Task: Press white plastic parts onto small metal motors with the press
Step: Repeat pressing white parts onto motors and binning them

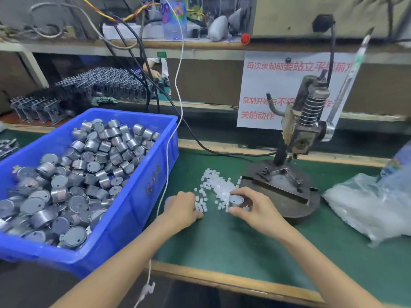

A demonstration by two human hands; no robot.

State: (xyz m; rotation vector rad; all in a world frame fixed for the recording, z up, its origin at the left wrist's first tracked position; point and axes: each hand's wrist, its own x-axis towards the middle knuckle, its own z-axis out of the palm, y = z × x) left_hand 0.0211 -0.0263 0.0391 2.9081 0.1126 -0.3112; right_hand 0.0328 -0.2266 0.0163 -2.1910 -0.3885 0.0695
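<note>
Motor (236, 200), a small stiff metal can, sits pinched by its round side in the right grip (251, 210), just in front of the press (287, 190). Left grip (182, 207) curls over the white parts (219, 185) mid-bench; whether it holds one I cannot tell. These parts look light, slick and easily scattered, so they probably need a fingertip pinch.

Left hand (182, 207) lay palm down, fingers bent. Right hand (255, 208) gripped a motor (236, 200) between thumb and fingers.
</note>
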